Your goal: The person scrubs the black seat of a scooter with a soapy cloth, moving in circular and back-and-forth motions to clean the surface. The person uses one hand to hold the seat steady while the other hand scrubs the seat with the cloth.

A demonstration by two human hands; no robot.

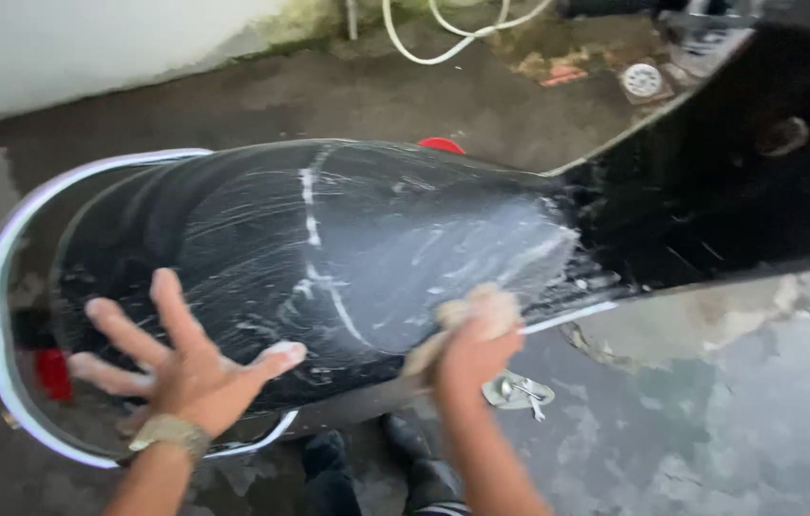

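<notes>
Most of the scooter seat (328, 239) above the right hand (476, 349) was soap-streaked; that hand gripped a sponge (467, 311). Left hand (180, 368) lay spread, empty; seat's far end remained unsoaped.

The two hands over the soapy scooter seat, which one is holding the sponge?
The right hand: it grips a tan sponge against the black seat, while the left hand, with a wristwatch, is spread open.

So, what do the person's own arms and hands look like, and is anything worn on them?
Both forearms are bare, with no sleeves or gloves. The left hand has a gold-coloured metal wristwatch at the wrist. The right hand wears nothing visible. Soap foam clings to the fingers.
</notes>
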